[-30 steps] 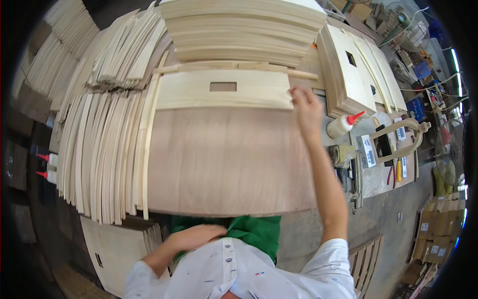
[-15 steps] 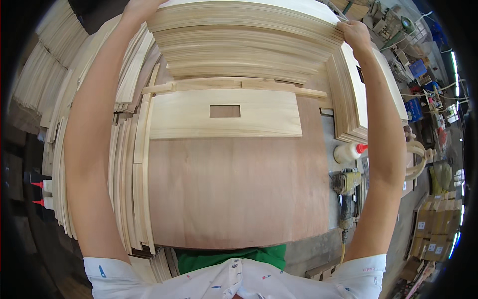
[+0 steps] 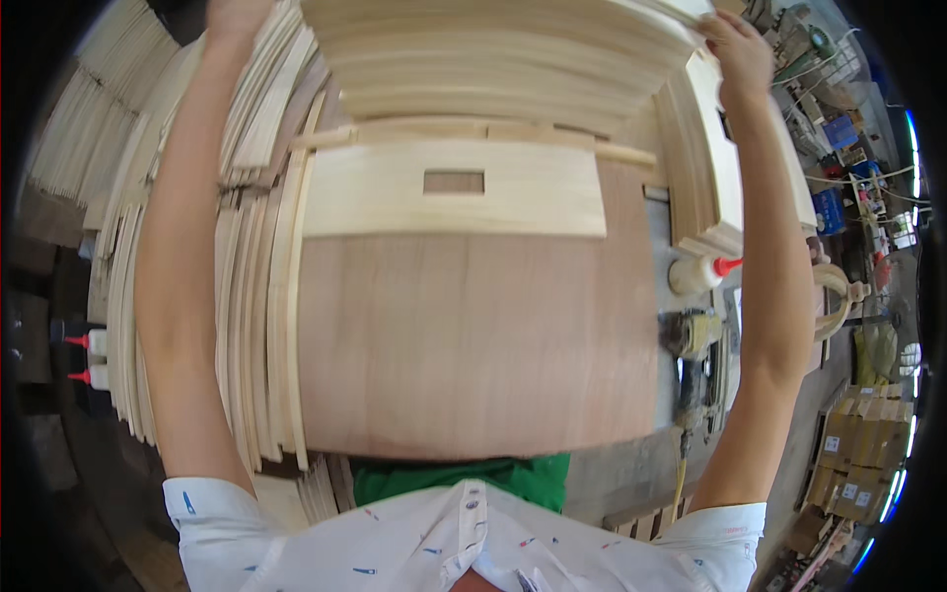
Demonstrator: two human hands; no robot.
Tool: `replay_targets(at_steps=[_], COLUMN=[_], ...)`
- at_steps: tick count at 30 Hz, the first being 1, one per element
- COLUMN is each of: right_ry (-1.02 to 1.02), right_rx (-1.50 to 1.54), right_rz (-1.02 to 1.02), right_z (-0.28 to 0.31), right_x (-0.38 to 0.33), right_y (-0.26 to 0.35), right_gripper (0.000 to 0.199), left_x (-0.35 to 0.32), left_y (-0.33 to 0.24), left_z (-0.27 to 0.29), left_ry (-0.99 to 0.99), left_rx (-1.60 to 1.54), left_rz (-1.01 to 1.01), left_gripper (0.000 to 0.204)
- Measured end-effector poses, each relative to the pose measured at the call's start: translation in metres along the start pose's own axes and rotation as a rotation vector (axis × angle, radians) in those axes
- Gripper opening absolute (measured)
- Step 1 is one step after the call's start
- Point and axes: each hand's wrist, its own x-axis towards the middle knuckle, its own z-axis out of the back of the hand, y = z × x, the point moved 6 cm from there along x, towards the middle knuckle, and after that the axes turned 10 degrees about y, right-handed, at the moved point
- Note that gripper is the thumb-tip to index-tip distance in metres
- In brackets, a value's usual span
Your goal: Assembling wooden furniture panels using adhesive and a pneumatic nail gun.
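Note:
At the far side of the bench stands a tall stack of pale wooden boards [image 3: 493, 59], its top running out of view. My right hand [image 3: 742, 57] is at the stack's right corner, fingers closed on the edge of a top board. My left hand [image 3: 237, 18] is beyond the stack's left corner; it is blurred and its fingers are cut off by the upper edge. Nearer to me, a wooden panel with a rectangular cutout [image 3: 454, 209] lies flat on a brown plywood sheet [image 3: 473, 345]. Narrow wooden strips [image 3: 533, 132] run along its far edge.
Wooden slats [image 3: 247, 335] are piled on the left, beside two red-tipped bottles [image 3: 97, 360]. To the right are another board stack [image 3: 725, 148], a red-tipped glue bottle [image 3: 695, 274] and a nail gun [image 3: 695, 340] with a hose. Cardboard boxes [image 3: 868, 444] stand beyond.
The bench has shifted up in view. My left hand has moved left, away from the stack's corner. My right hand has moved slightly right, and a top board's edge now shows by its fingers.

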Motion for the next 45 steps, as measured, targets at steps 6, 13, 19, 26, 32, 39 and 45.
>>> replay_targets(at_steps=[6,13,19,26,32,39,45], right_ry=[0.013,0.140,0.189,0.230,0.275,0.219,0.220], right_rx=[-0.074,-0.134,-0.122,-0.167,-0.243,-0.310,-0.202], right_rz=[-0.180,-0.509,-0.519,-0.528,-0.572,-0.622,-0.658], right_z=[-0.047,-0.024,-0.046,-0.066,-0.061,-0.016,-0.012], right_x=[-0.209,-0.412,-0.431,-0.410,-0.416,-0.501,-0.542], right_y=[0.065,0.013,-0.025,-0.044,-0.043,0.019,0.029], right_gripper=[0.040,0.041,0.040,0.042,0.040,0.036,0.032], left_x=[-0.185,-0.377,-0.399,-0.365,-0.375,-0.477,-0.508], left_y=[-0.025,0.001,0.037,0.045,0.035,-0.050,-0.054], left_z=[0.094,0.076,0.071,0.062,0.061,0.103,0.102], left_ry=[0.130,0.273,0.389,0.505,0.408,0.400,0.493], left_rx=[0.213,0.141,0.412,0.609,0.628,0.571,0.560], left_rz=[0.152,0.487,0.498,0.505,0.429,0.500,0.577], left_gripper=[0.049,0.055,0.058,0.054,0.054,0.051,0.048])
